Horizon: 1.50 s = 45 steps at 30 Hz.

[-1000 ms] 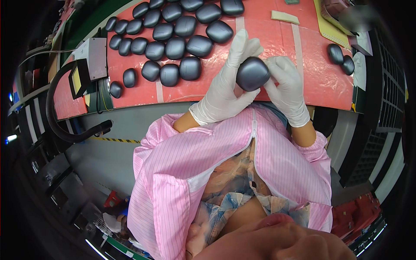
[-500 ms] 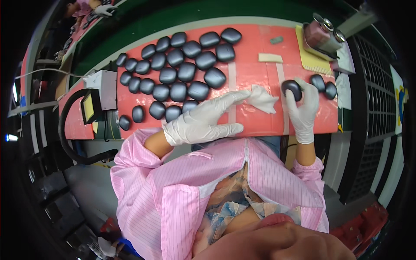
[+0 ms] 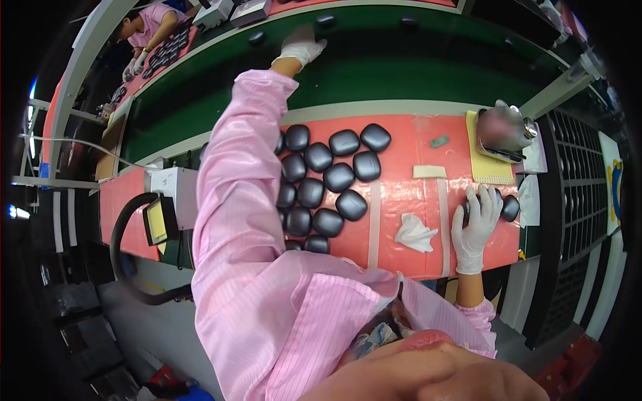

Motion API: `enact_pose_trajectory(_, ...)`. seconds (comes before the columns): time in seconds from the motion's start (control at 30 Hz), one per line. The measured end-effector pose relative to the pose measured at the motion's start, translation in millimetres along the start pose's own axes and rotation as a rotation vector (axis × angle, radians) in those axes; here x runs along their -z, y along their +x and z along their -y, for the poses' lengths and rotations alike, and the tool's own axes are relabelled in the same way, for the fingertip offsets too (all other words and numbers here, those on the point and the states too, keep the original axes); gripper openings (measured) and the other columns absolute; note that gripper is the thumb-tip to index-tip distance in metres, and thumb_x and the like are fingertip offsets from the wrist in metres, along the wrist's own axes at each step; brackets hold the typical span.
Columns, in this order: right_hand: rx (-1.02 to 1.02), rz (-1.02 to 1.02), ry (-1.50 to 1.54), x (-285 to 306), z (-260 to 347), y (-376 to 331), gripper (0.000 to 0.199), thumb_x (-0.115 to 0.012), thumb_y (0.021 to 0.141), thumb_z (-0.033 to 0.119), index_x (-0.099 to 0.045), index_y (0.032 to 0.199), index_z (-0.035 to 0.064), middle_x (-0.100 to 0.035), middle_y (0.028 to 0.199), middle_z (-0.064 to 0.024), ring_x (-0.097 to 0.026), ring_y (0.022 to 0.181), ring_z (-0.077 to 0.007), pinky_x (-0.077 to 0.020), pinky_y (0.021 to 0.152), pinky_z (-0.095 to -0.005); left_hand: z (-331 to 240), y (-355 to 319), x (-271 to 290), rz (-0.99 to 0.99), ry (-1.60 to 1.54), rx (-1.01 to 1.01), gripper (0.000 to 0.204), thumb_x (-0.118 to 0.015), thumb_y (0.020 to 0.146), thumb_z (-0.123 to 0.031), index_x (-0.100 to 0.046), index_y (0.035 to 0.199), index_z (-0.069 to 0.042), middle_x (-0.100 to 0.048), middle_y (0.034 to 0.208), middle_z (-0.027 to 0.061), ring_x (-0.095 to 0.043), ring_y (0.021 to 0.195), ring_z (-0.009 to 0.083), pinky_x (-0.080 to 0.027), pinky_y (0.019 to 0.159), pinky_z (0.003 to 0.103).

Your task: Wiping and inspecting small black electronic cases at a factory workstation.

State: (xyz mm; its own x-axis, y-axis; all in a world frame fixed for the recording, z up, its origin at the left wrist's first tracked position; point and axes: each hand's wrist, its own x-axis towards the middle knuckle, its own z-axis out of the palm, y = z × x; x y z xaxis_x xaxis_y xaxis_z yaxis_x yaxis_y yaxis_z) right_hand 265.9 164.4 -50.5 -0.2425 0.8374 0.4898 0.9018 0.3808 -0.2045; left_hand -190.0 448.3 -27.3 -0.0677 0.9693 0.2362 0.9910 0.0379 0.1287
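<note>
My left hand (image 3: 302, 49), in a white glove, is stretched far forward over the green belt beyond the table. Its fingers are smeared by motion, so whether they hold anything is unclear. My right hand (image 3: 477, 230), also gloved, is low at the table's right side. Its thumb and fingers close around a dark rounded case (image 3: 467, 208), mostly hidden by the hand. Just right of it lies another dark case (image 3: 510, 208). Many glossy dark grey cases (image 3: 338, 177) sit in loose rows on the red table mat (image 3: 408, 200); my left sleeve covers part of them.
A crumpled white cloth (image 3: 416, 232) and a cream strip (image 3: 429, 172) lie on the mat. A tray with containers (image 3: 500, 134) stands on a yellow pad at the back right. Several cases (image 3: 326, 21) rest on the belt. Another person (image 3: 157, 30) works at far left.
My left hand has gone from above the near mat out over the green belt. My right hand has moved slightly right with its case, toward the cases there. The view has shifted forward.
</note>
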Motion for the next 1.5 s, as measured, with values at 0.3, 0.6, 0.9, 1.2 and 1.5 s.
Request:
enact_pose_trajectory(0.3, -0.048, 0.033, 0.038, 2.8, 6.1, -2.6, 0.031, -0.057, 0.076, 0.000, -0.064, 0.106, 0.0007, -0.055, 0.122, -0.0173, -0.045, 0.124, -0.0400, -0.0333, 0.105, -0.0482, 12.4, 100.0, -71.5, -0.237, 0.041, 0.307, 0.086, -0.066, 0.073, -0.060, -0.047, 0.134, -0.003, -0.066, 0.104, 0.0108, -0.062, 0.101, 0.0295, -0.044, 0.089, 0.042)
enact_pose_trajectory(0.6, -0.062, 0.063, 0.035, 3.8, 10.8, 2.1, 0.029, -0.057, 0.074, 0.002, -0.067, 0.101, 0.0030, -0.057, 0.119, -0.0157, -0.047, 0.121, -0.0385, -0.0363, 0.102, -0.0461, 172.3, 61.6, -45.7, -0.245, 0.219, 0.355, 0.071, -0.055, 0.074, -0.072, -0.070, 0.108, -0.012, -0.061, 0.120, 0.0175, -0.055, 0.115, 0.0323, -0.041, 0.097, 0.049)
enact_pose_trajectory(0.9, -0.053, 0.051, 0.118, 6.4, 4.0, 7.0, 0.025, -0.058, 0.074, -0.003, -0.065, 0.097, 0.0024, -0.058, 0.114, -0.0150, -0.050, 0.119, -0.0368, -0.0376, 0.102, -0.0444, 50.9, -15.2, -4.4, 0.089, -0.482, -0.125, 0.060, -0.077, 0.071, -0.044, -0.064, 0.117, -0.007, -0.044, 0.141, 0.0141, -0.044, 0.129, 0.0302, -0.032, 0.109, 0.036)
enact_pose_trajectory(1.2, -0.118, 0.018, 0.065, 5.6, 4.7, 5.3, 0.051, -0.059, 0.069, 0.008, -0.058, 0.119, 0.0036, -0.055, 0.122, -0.0157, -0.045, 0.123, -0.0385, -0.0242, 0.110, -0.0532, -156.4, -164.3, 62.1, 0.528, -0.430, -1.156, 0.056, -0.081, 0.061, -0.037, -0.066, 0.109, -0.014, -0.042, 0.138, 0.0134, -0.039, 0.126, 0.0351, -0.024, 0.108, 0.058)
enact_pose_trajectory(1.5, -0.157, 0.063, 0.060, 2.2, -3.5, -3.9, 0.056, -0.058, 0.069, 0.006, -0.054, 0.125, 0.0016, -0.056, 0.123, -0.0158, -0.049, 0.122, -0.0331, -0.0187, 0.112, -0.0553, -161.8, -73.8, 45.9, 0.568, -0.802, -0.984, 0.038, -0.069, 0.079, -0.025, -0.062, 0.111, -0.007, -0.048, 0.136, 0.0176, -0.040, 0.132, 0.0335, -0.033, 0.109, 0.041)
